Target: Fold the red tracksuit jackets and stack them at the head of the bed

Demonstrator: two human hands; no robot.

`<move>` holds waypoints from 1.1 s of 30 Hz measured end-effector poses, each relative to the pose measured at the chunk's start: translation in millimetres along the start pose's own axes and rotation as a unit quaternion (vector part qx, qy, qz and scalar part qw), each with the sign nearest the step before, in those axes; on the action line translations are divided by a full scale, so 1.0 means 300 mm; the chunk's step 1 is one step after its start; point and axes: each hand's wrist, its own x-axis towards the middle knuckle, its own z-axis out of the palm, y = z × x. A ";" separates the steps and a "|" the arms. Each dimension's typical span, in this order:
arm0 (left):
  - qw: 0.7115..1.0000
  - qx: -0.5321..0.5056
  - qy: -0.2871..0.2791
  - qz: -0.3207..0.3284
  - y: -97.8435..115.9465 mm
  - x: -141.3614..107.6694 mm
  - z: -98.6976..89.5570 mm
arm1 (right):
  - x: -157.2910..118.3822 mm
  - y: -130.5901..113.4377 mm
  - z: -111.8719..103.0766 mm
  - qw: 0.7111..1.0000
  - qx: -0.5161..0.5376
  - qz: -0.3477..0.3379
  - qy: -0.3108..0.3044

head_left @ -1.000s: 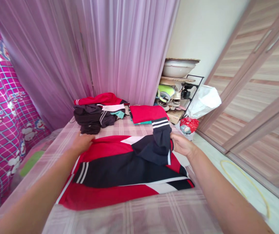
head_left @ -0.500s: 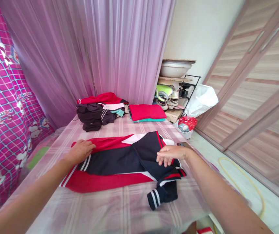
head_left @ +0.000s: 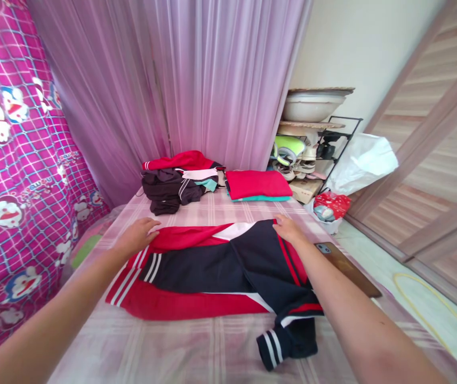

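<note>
A red, navy and white track jacket (head_left: 200, 266) lies spread on the checked bedsheet. One navy sleeve is folded across its body, and the other sleeve's striped cuff (head_left: 272, 346) sticks out toward me. My left hand (head_left: 142, 234) is closed on the far corner of the striped hem at the left. At the collar end, my right hand (head_left: 288, 229) pinches the jacket's far edge with thumb and fingers. My right forearm hides part of the collar side.
A dark clothes pile (head_left: 164, 189) and a folded red garment (head_left: 258, 185) lie at the back of the bed. A phone (head_left: 344, 266) rests right of the jacket. Beyond the bed stand a shoe rack (head_left: 348, 133) and plastic bags (head_left: 364, 162); a curtain (head_left: 212, 80) hangs behind.
My right hand has moved from above the folded sleeve to the jacket's far edge and closed there. The collar side lies flatter, and the view has turned left.
</note>
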 end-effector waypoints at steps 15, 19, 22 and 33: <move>0.981 -0.031 -0.164 -0.100 -0.073 0.085 0.029 | 0.008 0.051 -0.016 0.996 0.024 0.077 0.047; 0.991 0.034 -0.084 -0.098 -0.044 0.069 0.033 | -0.013 0.047 -0.007 0.997 0.034 0.062 0.028; 0.998 0.040 -0.014 -0.035 -0.002 0.027 0.030 | -0.070 0.060 0.003 0.998 0.048 0.040 -0.001; 0.992 0.025 -0.110 0.057 0.048 -0.023 0.048 | -0.209 0.098 -0.091 0.994 0.069 0.049 -0.064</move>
